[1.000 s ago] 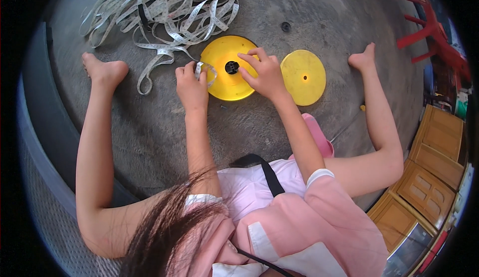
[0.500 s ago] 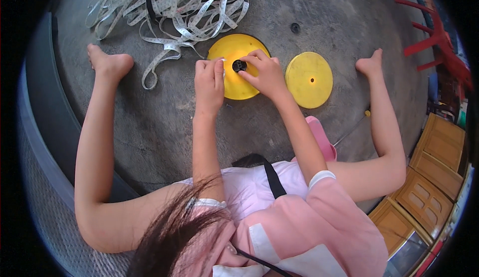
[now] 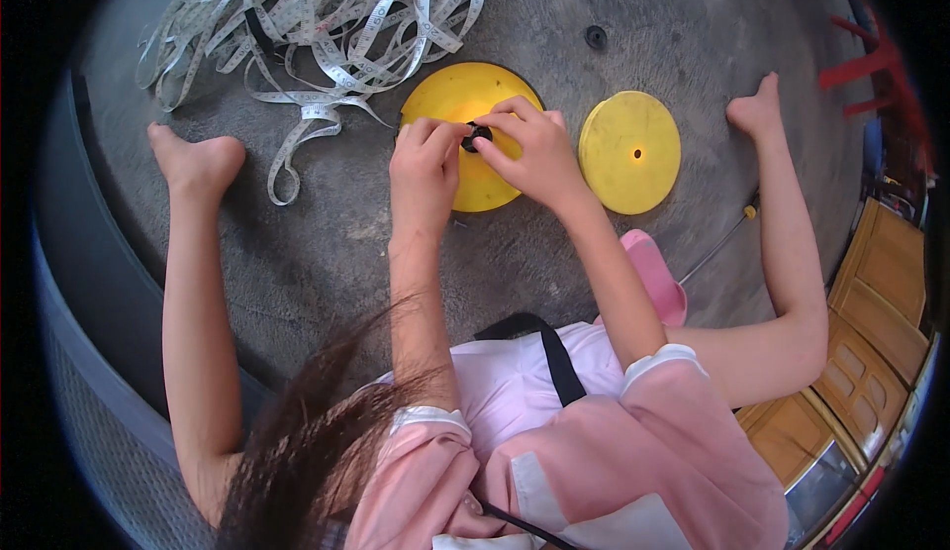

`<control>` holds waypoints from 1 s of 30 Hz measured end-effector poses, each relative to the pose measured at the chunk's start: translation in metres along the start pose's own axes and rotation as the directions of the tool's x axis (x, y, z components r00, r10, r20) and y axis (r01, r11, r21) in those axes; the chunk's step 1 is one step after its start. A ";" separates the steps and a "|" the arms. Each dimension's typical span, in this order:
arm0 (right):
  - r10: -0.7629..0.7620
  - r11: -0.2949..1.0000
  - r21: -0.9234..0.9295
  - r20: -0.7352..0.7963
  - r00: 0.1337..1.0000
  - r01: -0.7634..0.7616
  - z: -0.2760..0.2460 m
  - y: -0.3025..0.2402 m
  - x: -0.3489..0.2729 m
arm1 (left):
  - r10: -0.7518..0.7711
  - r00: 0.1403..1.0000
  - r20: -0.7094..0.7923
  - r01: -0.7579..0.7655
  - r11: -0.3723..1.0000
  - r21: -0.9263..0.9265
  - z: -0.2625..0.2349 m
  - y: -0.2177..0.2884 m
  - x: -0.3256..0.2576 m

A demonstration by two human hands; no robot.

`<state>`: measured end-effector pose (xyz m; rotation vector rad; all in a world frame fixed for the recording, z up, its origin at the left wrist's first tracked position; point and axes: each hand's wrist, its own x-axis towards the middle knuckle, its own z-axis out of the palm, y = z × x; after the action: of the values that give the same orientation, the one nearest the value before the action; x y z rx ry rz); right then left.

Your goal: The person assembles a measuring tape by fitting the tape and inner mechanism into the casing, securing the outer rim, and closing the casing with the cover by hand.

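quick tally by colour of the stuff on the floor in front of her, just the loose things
Yellow: 2, the disc under both hands and the second disc beside it
White: 1, the tangled measuring tape
Black: 2, the hub piece at the fingertips and a small round piece farther off
Pink: 1, the slipper
Total: 6

The hands (image 3: 485, 159) cover the middle of the left yellow disc (image 3: 465, 95), hiding most of its black hub (image 3: 479, 135). The tape pile (image 3: 317, 15) runs off the top edge.
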<state>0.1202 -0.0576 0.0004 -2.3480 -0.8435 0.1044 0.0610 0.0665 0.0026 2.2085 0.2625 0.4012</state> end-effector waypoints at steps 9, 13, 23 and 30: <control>-0.060 0.997 0.045 0.061 0.996 0.057 -0.004 -0.003 0.007 | 0.181 0.983 -0.023 -0.179 0.982 0.067 -0.007 -0.003 0.006; -0.078 0.994 0.080 -0.022 0.997 0.080 0.002 0.005 0.008 | 0.175 0.984 -0.030 -0.174 0.984 0.037 0.001 -0.009 0.005; -0.235 0.972 -0.030 -0.034 0.971 0.234 0.000 0.006 0.008 | 0.206 0.977 -0.051 -0.204 0.978 0.037 -0.002 -0.012 0.006; -0.250 0.968 -0.015 -0.006 0.968 0.250 -0.005 0.007 0.009 | 0.213 0.977 -0.023 -0.212 0.976 0.050 -0.001 -0.014 0.006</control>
<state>0.1325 -0.0594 0.0014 -2.2316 -1.1316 -0.0164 0.0655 0.0776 -0.0062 2.2866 0.0501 0.5489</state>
